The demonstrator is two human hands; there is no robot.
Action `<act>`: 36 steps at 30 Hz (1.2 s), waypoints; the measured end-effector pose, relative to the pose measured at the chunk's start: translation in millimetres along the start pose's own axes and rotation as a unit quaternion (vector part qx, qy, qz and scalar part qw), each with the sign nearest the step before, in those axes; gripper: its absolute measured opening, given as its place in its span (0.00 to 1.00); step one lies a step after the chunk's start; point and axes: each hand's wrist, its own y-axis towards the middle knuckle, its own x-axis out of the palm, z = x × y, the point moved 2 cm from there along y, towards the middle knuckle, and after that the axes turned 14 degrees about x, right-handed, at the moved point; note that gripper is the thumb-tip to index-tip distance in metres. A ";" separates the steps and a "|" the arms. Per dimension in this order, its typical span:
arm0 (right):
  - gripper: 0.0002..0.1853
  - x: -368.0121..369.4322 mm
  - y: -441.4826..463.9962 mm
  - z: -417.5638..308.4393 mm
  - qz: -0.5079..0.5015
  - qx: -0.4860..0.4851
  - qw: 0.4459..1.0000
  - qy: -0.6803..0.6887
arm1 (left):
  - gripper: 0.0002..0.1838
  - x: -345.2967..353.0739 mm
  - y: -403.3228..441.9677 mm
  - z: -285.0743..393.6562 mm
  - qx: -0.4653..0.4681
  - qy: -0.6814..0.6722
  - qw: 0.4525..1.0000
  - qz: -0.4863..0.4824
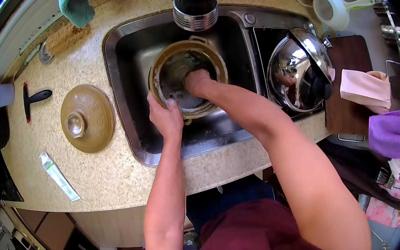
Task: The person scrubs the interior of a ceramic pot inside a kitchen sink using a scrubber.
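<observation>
"Where's the pot point(218, 61) from your end?"

"In the sink point(128, 59), on the near side of the faucet point(195, 7). My left hand point(165, 118) grips its near-left rim, thumb over the edge."

"And the right hand point(198, 82)?"

"Down inside, by the suds point(183, 99). Its fingers are hidden, so I can't tell whether that grip is closed on anything."

"How would you work the inside well?"

"I'd brace firmly with the left, rub the inner wall in short arcs, and go gently: a wet rim could slip and knock the sink."

Brown pot point(219, 61), sudsy inside, in metal sink point(131, 73)
</observation>
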 end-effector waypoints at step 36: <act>0.21 -13.5 42.8 -26.4 0.035 -0.017 0.992 0.118 | 0.29 3.6 10.4 2.9 -0.021 -0.039 0.999 0.000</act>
